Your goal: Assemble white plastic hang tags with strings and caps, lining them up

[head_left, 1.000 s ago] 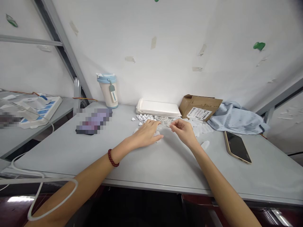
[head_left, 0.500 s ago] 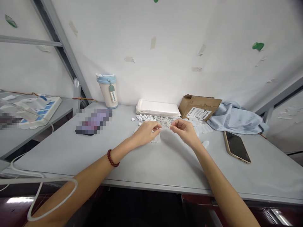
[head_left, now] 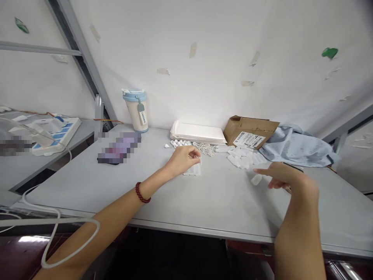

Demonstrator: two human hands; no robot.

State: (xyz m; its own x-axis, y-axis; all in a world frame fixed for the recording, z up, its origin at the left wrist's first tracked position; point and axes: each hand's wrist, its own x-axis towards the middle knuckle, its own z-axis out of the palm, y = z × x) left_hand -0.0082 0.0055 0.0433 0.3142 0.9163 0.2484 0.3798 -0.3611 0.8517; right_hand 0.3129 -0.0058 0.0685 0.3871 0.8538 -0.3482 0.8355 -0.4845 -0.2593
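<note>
My left hand (head_left: pixel 184 159) is closed in a pinch over the middle of the desk; whatever lies between its fingertips is too small to make out. Several translucent white sleeve-like pieces (head_left: pixel 194 170) lie just beside and under it. My right hand (head_left: pixel 281 175), slightly blurred, hovers at the right with one finger stretched out and others bent. Its fingertip is close to a single translucent piece (head_left: pixel 256 179); contact cannot be made out. Behind the hands are small white caps (head_left: pixel 180 143), a tangle of white strings (head_left: pixel 206 149) and a heap of translucent pieces (head_left: pixel 244 158).
At the back stand a stack of white flat packs (head_left: pixel 198 132), an opened cardboard box (head_left: pixel 252 130) and a crumpled light-blue cloth (head_left: pixel 300 147). A phone (head_left: pixel 294 167) is partly behind my right hand. Left are a lidded cup (head_left: pixel 136 112) and a power strip (head_left: pixel 62 136).
My right hand has swung away from my left, to the right and nearer me, beside the single piece and over the phone. My left hand stays pinched in nearly the same place.
</note>
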